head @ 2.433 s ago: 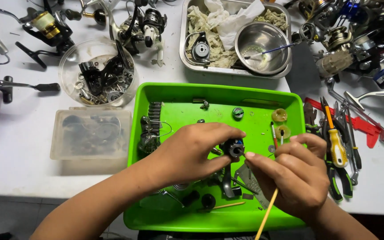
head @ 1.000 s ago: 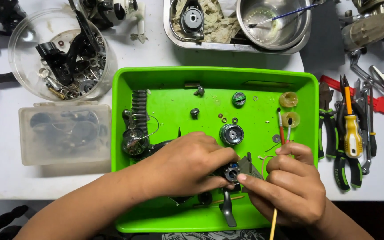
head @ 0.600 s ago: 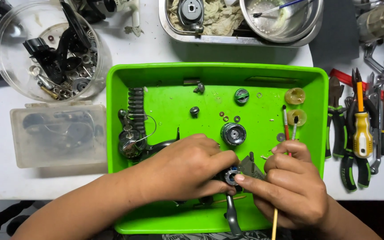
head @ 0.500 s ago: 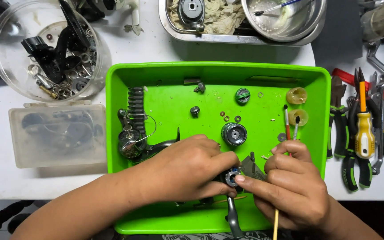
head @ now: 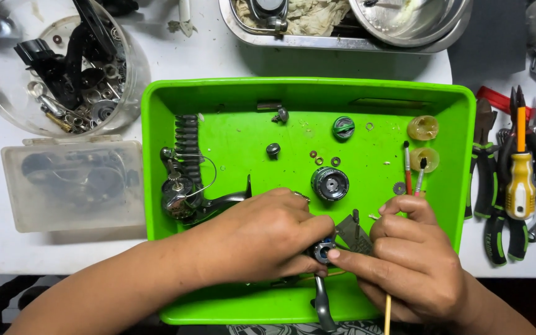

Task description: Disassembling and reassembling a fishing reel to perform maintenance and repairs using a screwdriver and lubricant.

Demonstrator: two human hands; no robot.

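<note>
Gripping a small dark metal reel part with a blue-ringed hub (head: 322, 250) between them, the left hand (head: 262, 239) and right hand (head: 414, 260) meet over the bright green plastic tray (head: 156, 155); the right also holds a thin wooden stick (head: 388, 313).

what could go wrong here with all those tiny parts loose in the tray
The small loose washers lie just above both hands; a nudge from the left hand or right hand could scatter them. The small metal reel part pinched between the fingertips might slip into the green plastic tray.
</note>
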